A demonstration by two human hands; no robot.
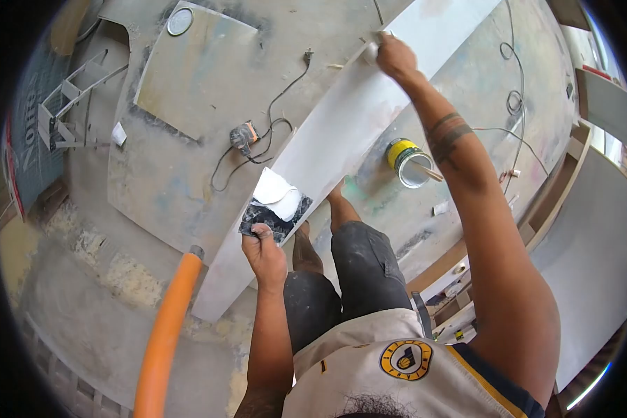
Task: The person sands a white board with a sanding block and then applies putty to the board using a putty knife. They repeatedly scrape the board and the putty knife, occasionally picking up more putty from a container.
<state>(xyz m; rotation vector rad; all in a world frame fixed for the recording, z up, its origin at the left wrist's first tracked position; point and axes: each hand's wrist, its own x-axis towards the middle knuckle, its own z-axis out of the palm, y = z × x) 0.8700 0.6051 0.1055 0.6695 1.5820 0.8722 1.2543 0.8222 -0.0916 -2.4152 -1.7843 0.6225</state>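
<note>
My left hand [265, 258] grips a dark, smeared palette [259, 220] by its near edge, thumb on top. A thick mound of white putty [279, 193] lies on it. Farther off, my right hand [396, 57] is closed at the left edge of a long white board [348, 125]. Something small and pale shows by its fingers, too blurred to name. The board runs diagonally from lower left to upper right, and the palette is over its lower part.
An open can [409, 164] with sticks in it stands right of the board. Left of it lie an orange-and-grey power tool [243, 137] with its cord, a flat panel [195, 70] and a round lid [180, 21]. An orange pipe [166, 334] rises at lower left. Cables [514, 104] trail at right.
</note>
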